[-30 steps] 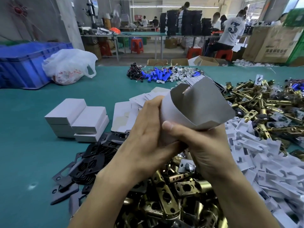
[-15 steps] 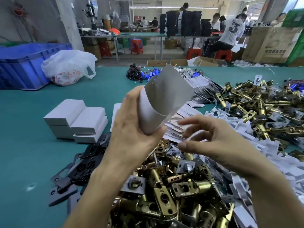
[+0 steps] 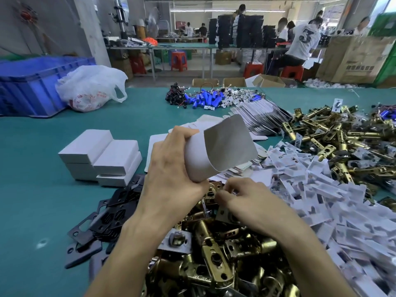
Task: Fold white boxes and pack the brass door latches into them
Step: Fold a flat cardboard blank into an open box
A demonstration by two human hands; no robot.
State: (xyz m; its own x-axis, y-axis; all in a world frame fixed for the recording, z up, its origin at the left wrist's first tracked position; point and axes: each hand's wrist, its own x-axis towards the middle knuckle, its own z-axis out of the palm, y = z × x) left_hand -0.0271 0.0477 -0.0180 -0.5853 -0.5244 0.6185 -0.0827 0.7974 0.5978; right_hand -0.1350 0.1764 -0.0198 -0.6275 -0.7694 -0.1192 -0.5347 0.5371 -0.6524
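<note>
At the near edge of a green table (image 3: 32, 189), a heap of brass door latches (image 3: 210, 254) lies beneath a worker's wrists. The right hand (image 3: 250, 202) dips into the heap, fingers curled and thumb meeting fingertips; whether it has hold of a latch cannot be told. Just above, the left hand (image 3: 171, 168) grips a half-folded white box (image 3: 222, 151) by its lower end. The box's long axis tilts up and to the right, and its open, grey-lined mouth points away from the worker. Black metal plates (image 3: 111, 215) and closed white boxes (image 3: 100, 155) lie to the left, white plastic inserts (image 3: 310, 189) to the right. Beyond sit flat box blanks (image 3: 257, 116), more latches (image 3: 332, 133), blue cylinders (image 3: 205, 99), a plastic bag (image 3: 92, 88) and a blue crate (image 3: 32, 86).
</note>
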